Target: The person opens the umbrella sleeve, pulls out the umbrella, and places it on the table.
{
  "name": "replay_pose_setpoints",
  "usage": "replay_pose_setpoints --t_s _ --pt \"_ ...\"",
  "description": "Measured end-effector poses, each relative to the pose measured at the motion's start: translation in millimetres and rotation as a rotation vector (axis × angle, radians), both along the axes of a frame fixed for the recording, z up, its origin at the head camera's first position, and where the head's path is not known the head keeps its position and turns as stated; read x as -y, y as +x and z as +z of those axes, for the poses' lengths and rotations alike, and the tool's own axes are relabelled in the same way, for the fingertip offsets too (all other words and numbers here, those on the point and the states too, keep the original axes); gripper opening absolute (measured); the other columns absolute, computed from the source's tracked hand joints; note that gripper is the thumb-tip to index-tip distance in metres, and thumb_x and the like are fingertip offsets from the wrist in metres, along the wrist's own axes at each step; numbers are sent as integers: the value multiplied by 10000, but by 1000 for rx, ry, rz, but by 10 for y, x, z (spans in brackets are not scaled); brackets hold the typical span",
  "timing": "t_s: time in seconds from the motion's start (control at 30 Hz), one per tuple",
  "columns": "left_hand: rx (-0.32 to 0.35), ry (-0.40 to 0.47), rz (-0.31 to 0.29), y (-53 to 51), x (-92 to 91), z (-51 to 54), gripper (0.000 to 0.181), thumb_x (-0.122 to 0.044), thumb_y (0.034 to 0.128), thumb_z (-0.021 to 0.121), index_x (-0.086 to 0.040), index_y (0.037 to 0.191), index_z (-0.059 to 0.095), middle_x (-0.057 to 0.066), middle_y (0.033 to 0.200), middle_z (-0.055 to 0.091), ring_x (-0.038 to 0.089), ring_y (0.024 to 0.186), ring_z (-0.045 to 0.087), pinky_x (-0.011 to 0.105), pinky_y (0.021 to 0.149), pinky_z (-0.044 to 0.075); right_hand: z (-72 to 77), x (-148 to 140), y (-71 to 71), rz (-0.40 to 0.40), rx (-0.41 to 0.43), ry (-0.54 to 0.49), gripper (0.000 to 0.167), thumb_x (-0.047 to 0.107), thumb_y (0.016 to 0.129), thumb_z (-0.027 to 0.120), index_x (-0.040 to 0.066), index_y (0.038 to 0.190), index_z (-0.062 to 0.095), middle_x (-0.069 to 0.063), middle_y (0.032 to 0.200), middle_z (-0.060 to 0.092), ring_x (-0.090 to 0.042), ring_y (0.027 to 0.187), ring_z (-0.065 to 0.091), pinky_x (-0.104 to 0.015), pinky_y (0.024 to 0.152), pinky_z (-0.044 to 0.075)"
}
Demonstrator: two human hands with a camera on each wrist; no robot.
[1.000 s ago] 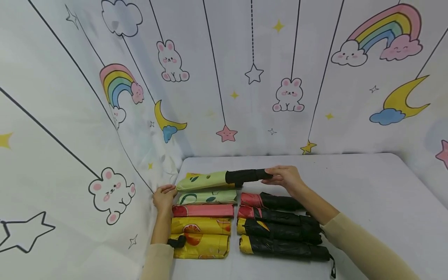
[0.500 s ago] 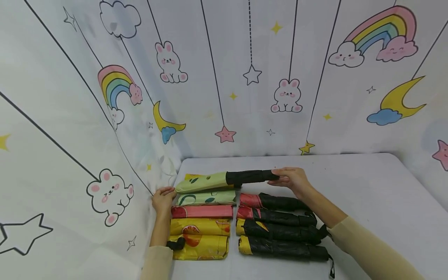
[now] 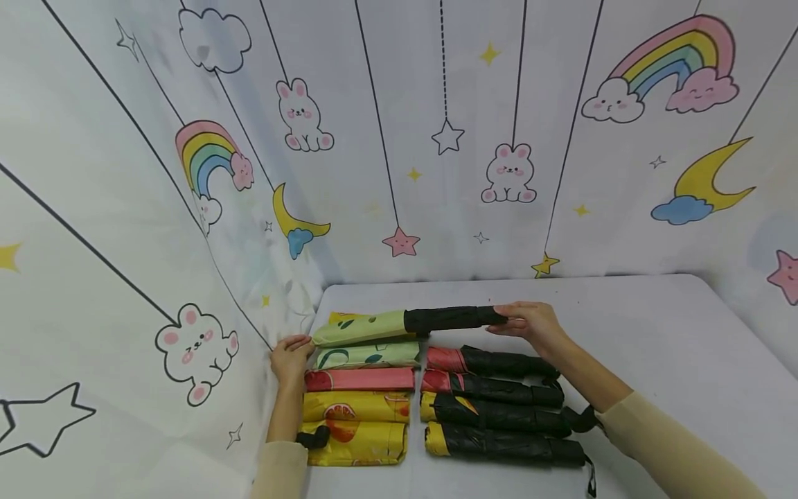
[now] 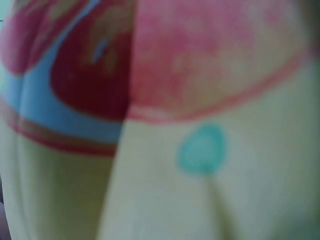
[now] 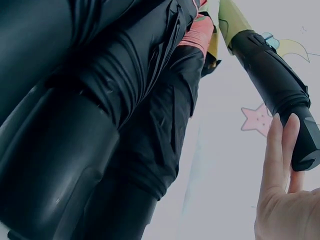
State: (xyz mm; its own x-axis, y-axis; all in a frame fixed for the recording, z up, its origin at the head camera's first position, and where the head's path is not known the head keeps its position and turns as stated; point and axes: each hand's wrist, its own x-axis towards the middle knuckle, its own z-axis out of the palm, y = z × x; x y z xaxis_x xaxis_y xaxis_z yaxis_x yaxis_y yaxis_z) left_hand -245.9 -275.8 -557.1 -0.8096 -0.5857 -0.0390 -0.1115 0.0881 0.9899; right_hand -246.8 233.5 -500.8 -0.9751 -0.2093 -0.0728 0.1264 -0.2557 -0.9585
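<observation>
A folded black umbrella (image 3: 451, 319) sticks out of a pale green sleeve (image 3: 364, 328) above the far end of the rows in the head view. My left hand (image 3: 289, 359) pinches the sleeve's left end. With fingers and thumb, my right hand (image 3: 535, 324) holds the umbrella's right end, its black handle (image 5: 306, 140) in the right wrist view. Below lie a second green sleeve (image 3: 368, 355), a pink one (image 3: 361, 379) and two yellow ones. The left wrist view is filled by blurred printed fabric (image 4: 200, 60) and does not show the left hand's fingers.
Several folded black umbrellas, one of them this near one (image 3: 511, 443) with a wrist strap, lie in a column right of the sleeves. A yellow piece (image 3: 343, 317) lies partly hidden behind the held sleeve. White cloth (image 3: 648, 333) covers the table; patterned cloth walls (image 3: 349, 173) enclose it.
My right hand has moved right with the umbrella's handle, and more of the black umbrella shows outside the green sleeve. My left hand stays at the sleeve's end. The head view has shifted slightly.
</observation>
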Motion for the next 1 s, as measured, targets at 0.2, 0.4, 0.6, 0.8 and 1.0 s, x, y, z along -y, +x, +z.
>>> replay_pose_setpoints --t_s 0.2,0.4,0.6,0.8,1.0 --pt "14 20 -6 11 -13 -9 292 65 855 763 48 1141 705 159 1036 778 29 718 697 149 655 575 -28 -106 44 8 -7 6 150 132 1015 695 24 958 781 -70 935 761 -342 911 780 -437 937 605" --pt "8 28 -8 17 -17 6 305 72 847 763 53 1145 701 159 1028 779 28 716 696 158 656 577 -40 -181 76 -26 7 31 141 154 999 721 25 992 779 -73 968 761 -334 910 782 -389 918 614" --pt "14 45 -4 23 0 20 302 65 861 765 49 1156 700 190 1083 767 60 747 702 176 678 588 -85 -267 104 -20 25 14 137 137 1011 701 34 976 784 -63 945 771 -333 921 780 -375 931 609" --pt "14 54 -1 29 8 13 305 51 873 768 40 1169 698 198 1110 761 68 774 703 178 694 589 -149 -394 125 11 -8 3 174 134 1031 669 -1 1025 778 -63 940 772 -337 934 777 -391 954 599" --pt "-3 45 -5 37 -9 37 299 63 869 758 57 1160 693 214 1109 758 71 778 713 183 701 595 -225 -530 120 37 -33 20 222 125 1057 623 -48 1112 750 -67 1004 778 -344 967 771 -366 955 598"
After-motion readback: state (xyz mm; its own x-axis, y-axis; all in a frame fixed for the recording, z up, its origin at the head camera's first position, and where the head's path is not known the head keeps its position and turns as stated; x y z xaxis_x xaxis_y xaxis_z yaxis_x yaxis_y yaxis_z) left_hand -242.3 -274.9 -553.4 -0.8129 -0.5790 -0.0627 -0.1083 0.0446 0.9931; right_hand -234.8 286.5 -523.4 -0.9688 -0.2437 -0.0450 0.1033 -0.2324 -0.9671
